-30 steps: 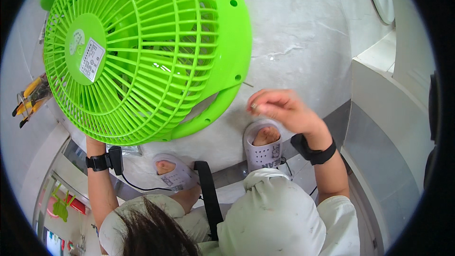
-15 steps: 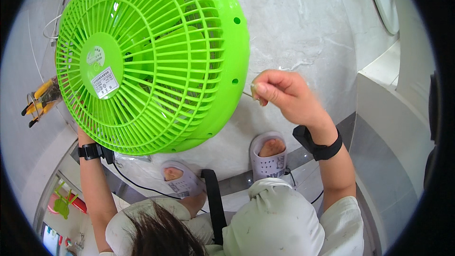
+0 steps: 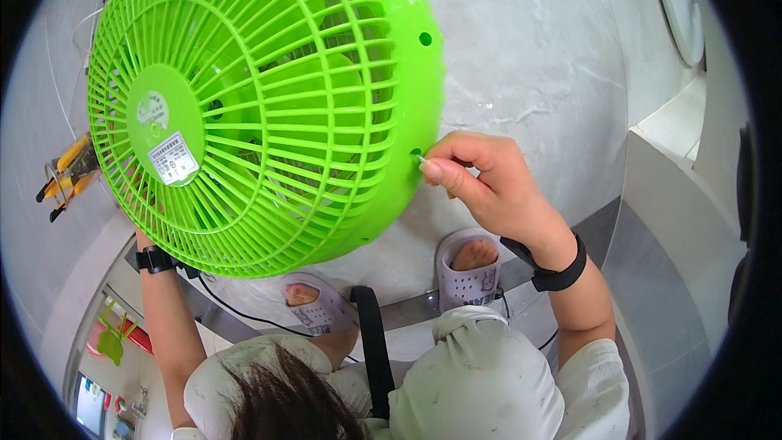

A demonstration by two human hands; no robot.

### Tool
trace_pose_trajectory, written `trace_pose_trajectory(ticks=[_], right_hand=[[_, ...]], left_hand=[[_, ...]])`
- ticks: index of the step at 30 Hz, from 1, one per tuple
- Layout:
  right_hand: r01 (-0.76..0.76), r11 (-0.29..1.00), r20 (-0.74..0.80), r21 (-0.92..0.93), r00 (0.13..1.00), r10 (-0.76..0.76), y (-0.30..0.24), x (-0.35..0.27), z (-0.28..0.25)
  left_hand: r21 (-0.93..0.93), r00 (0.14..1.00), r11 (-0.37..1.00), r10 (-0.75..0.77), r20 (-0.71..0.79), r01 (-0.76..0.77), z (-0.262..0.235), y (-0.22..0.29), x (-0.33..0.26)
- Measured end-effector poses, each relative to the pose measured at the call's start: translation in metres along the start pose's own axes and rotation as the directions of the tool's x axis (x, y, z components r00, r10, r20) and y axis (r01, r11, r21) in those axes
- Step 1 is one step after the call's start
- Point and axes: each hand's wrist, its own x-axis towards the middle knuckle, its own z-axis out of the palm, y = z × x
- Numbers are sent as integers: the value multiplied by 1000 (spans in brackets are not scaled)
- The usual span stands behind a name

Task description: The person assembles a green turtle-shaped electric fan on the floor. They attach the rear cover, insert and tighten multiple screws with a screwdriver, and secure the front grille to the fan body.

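Observation:
A large bright green fan head (image 3: 425, 90) with a round slatted grille fills the upper left and is tilted toward me. Small holes line its smooth outer rim. My right hand (image 3: 468, 169) is closed in a pinch on a thin, pale, pin-like piece (image 3: 421, 158), whose tip is at one of the rim holes. How far it enters the hole cannot be made out. Behind the fan's lower left edge is my left hand (image 3: 143, 236). The grille covers it, so its fingers and grip are hidden.
Yellow-and-black-handled tools (image 3: 72, 177) lie left of the fan on a glossy grey marbled surface (image 3: 529, 57). A black cable (image 3: 244, 319) runs below the fan near my feet in pale slippers (image 3: 468, 281). A pale raised ledge (image 3: 664, 167) stands at the right.
My right hand has moved slightly left relative to the fan, bringing the pin-like piece up to a rim hole. In the picture, the fan's rim has shifted a little right and down.

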Motion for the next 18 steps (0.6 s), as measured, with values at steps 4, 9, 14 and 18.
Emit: trace_pose_trajectory(ticks=[4,9,14,18], right_hand=[[-49,985,-4,-165,999,49,-5,8,-1],[-286,957,61,-53,955,289,-17,12,-6],[-408,913,125,27,907,402,-25,18,-8],[-333,929,25,-164,940,341,-26,16,-3]], left_hand=[[-5,1000,1000,0,-9,0,-2,-2,-1],[-7,1000,1000,3,-10,-3,-3,-4,-1],[-10,1000,1000,10,-7,-10,-6,-5,0],[-10,1000,1000,17,-5,-17,-7,-5,1]])
